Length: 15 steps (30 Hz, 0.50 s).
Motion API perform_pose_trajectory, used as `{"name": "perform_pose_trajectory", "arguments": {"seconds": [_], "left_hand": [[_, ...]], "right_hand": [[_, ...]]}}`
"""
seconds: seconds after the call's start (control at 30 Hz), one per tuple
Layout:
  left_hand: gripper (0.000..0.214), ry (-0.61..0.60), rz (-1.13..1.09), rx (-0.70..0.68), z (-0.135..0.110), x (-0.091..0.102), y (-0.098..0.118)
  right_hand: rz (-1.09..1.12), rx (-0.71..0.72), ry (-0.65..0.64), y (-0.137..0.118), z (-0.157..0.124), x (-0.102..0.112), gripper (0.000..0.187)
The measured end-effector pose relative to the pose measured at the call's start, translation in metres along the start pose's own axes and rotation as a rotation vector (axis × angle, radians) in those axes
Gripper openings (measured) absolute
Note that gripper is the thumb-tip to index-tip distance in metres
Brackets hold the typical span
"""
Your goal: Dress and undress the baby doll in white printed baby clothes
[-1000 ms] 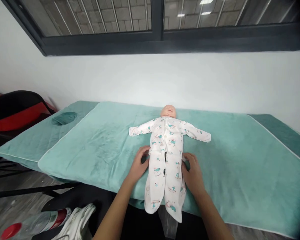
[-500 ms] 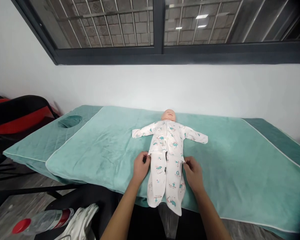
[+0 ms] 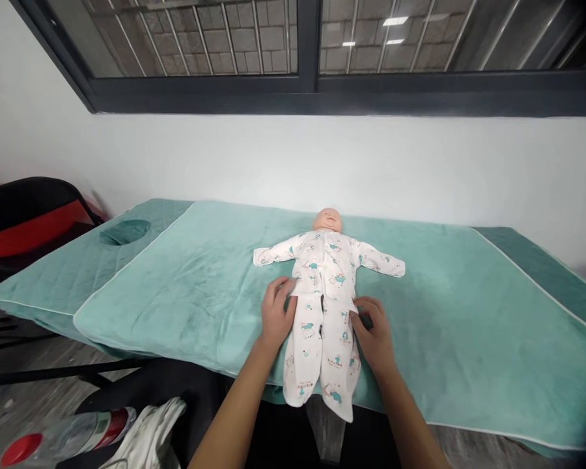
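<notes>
A baby doll (image 3: pixel 327 219) lies on its back, its arms stretched out sideways. It wears a white printed baby shirt (image 3: pixel 332 264), and white printed baby trousers (image 3: pixel 306 348) cover its legs, the feet ends hanging over the near edge. My left hand (image 3: pixel 277 312) rests at the waist on the left side, fingers apart along the shirt's lower edge and thumb by the trousers. On the other side, my right hand (image 3: pixel 375 332) has thumb and fingers closed at the shirt's hem corner. The fingertips are partly hidden by cloth.
A massage bed with a green cover (image 3: pixel 190 280) and a face hole (image 3: pixel 125 232) stands against the wall below a barred window. Black and red chairs (image 3: pixel 34 221) are at the left. A plastic bottle (image 3: pixel 78 433) and white cloth (image 3: pixel 149 430) lie at lower left.
My left hand has loosened its pinch on the shirt's hem and moved up, its fingers spreading against the waist. My right hand has shifted slightly inward at the hem. The view has tilted slightly.
</notes>
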State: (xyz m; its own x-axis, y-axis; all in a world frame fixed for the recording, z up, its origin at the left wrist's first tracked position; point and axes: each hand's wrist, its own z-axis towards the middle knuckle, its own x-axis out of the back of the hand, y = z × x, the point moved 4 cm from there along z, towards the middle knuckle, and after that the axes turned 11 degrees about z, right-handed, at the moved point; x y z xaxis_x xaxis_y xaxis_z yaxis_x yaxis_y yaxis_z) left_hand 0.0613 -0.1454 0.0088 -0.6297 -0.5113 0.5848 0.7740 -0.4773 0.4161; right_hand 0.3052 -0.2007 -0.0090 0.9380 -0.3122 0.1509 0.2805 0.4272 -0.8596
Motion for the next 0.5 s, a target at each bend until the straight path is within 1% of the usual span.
{"name": "perform_pose_trajectory", "arguments": {"seconds": [0.1,0.2,0.27,0.37,0.5], "left_hand": [[0.039,-0.058,0.06,-0.104,0.016,-0.002,0.017],[0.032,-0.148,0.111,-0.22,0.026,-0.001,0.036],[0.025,-0.169,0.117,-0.276,0.026,0.001,0.045],[0.02,-0.176,0.122,-0.324,0.019,0.004,0.053],[0.014,-0.239,0.167,-0.327,0.015,0.004,0.058]], "right_hand": [[0.025,-0.056,0.019,0.001,0.0,0.001,0.01],[0.058,-0.128,0.042,0.002,-0.001,0.001,0.012],[0.066,-0.153,0.063,0.002,-0.001,0.001,0.013],[0.055,-0.132,0.064,0.001,0.0,0.001,0.012],[0.043,-0.099,0.049,0.004,0.0,0.002,0.01]]}}
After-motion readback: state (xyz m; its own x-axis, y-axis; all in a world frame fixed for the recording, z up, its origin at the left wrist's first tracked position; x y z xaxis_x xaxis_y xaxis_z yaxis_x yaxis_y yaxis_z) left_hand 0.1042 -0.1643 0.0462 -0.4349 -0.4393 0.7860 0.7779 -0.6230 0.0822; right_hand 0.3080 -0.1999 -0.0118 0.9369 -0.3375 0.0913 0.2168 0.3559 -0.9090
